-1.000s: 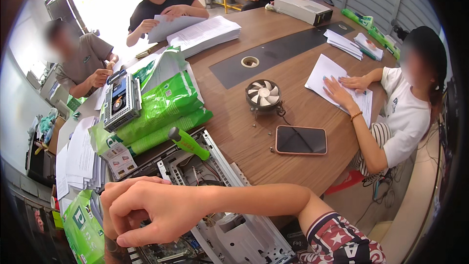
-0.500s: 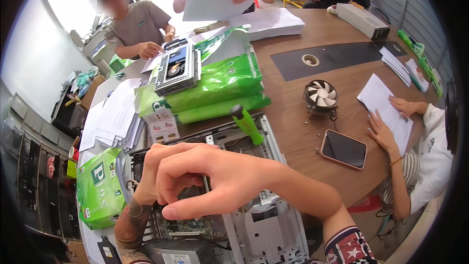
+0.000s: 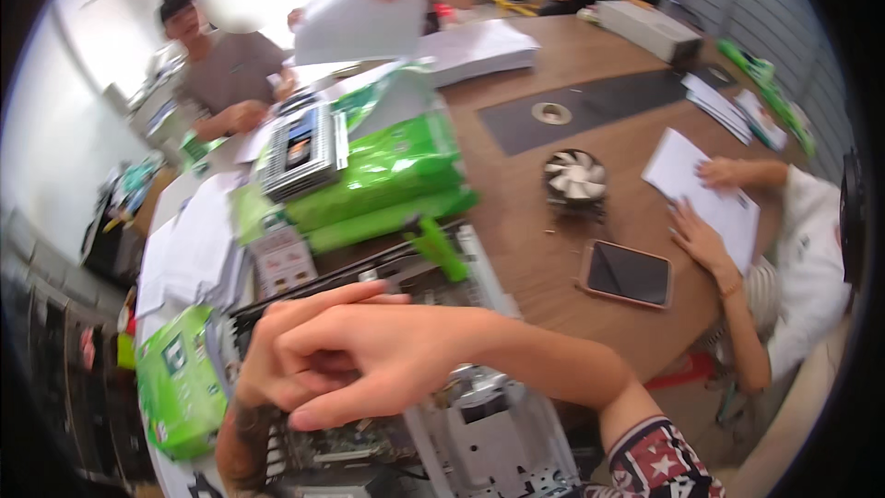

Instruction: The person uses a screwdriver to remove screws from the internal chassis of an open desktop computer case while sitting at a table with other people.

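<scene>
My right hand point(image 3: 383, 350) crosses in front of my left hand point(image 3: 267, 341), above an open computer case point(image 3: 498, 433). Its fingers are loosely bent against the left hand, the thumb is apart, and no object shows in it. Two fingers of my left hand stretch to the right behind the right hand; its other fingers are partly hidden, and nothing shows in it. Beyond my hands, a green-handled screwdriver point(image 3: 438, 247) stands tilted at the far part of the case. A circuit board point(image 3: 346, 447) lies inside the case, below my hands.
A CPU fan point(image 3: 575, 177) and a phone point(image 3: 627, 274) lie on the wooden table point(image 3: 512, 212) to the right. Green bags point(image 3: 387, 171) carry a metal drive cage point(image 3: 302, 149). Paper stacks point(image 3: 189, 249) stand at left. A co-worker's hands point(image 3: 705, 235) rest on sheets; others sit opposite.
The whole view has shifted, moving the table's things left in the picture. My right hand has slid slightly left and down over the left hand. A person opposite has lowered the held paper.
</scene>
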